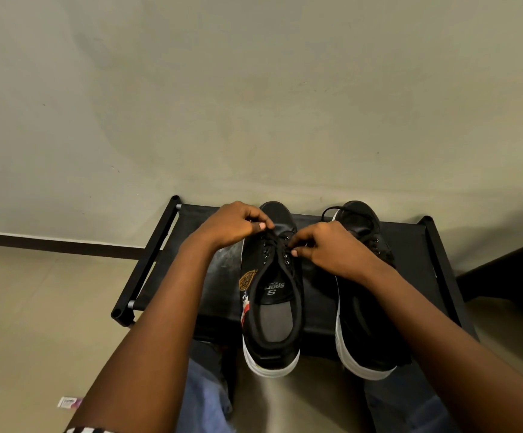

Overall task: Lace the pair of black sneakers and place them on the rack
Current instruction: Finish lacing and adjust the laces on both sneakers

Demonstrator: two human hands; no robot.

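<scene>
Low black rack [416,245] against pale wall, tan floor. Two sneakers on rack: left sneaker [271,307], right sneaker [366,323] partly hidden by forearm. Left hand [233,225], right hand [326,245] each pinch lace [280,242] of left sneaker.

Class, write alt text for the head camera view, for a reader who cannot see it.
Both hands, the left hand and right hand, pinch the black lace of the left sneaker, which stands beside the right sneaker on top of a low black rack against a plain wall.
</scene>
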